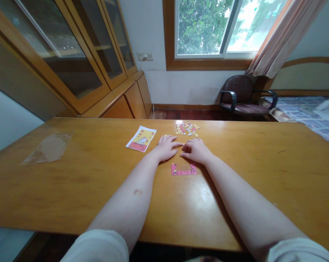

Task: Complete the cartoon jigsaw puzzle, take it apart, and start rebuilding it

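Note:
My left hand [167, 148] lies low over the table [107, 178], palm down, its fingers stretched out and apart. A few yellow puzzle pieces [166, 135] show at its fingertips. Just beside it, my right hand [197, 150] has curled fingers, with thumb and forefinger pinched around what looks like a small yellowish puzzle piece, mostly hidden. Nearer to me is a joined strip of pink puzzle pieces [184, 173], U-shaped, with both ends pointing away. Beyond the hands spreads a loose heap of yellow, pink and white pieces [186, 128].
A printed picture card [141, 139] lies left of my left hand. Farther left is a clear plastic bag [51, 147]. Behind the table stand a glass-doored cabinet [118, 87] and a dark armchair [239, 91], with a bed [303, 109] at the right.

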A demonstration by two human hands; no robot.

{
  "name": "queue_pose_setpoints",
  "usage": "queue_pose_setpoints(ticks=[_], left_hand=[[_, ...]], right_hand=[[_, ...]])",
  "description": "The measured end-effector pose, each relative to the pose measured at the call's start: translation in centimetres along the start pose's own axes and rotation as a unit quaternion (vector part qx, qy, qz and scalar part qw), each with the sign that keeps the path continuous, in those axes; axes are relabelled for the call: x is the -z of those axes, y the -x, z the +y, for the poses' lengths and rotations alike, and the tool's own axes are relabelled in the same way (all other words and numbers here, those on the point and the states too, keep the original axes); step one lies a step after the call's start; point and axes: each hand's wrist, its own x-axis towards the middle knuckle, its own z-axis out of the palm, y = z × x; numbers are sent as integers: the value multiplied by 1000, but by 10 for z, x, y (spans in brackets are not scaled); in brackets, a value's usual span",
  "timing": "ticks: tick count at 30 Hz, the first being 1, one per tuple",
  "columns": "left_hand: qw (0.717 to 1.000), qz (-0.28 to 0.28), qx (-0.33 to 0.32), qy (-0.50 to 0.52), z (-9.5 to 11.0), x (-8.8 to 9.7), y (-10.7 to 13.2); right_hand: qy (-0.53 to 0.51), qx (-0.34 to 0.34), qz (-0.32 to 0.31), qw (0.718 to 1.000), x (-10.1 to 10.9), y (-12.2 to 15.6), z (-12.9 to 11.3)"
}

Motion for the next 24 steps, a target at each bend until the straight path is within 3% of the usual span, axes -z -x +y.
queue_pose_setpoints(ticks=[5, 12, 18, 24], left_hand=[[1000, -11, 6, -4, -2, 0, 0], [1000, -9, 7, -4, -3, 0, 0], [1000, -9, 9, -11, -1, 1, 0], [1000, -6, 8, -12, -1, 1, 0]], right_hand=[[-45, 46, -9, 998, -2, 0, 5], [-27, -26, 28, 999, 1, 1, 11], [-28, -6, 0, 1000, -3, -1, 11], [-3, 1, 11, 1000, -3, 0, 4]])
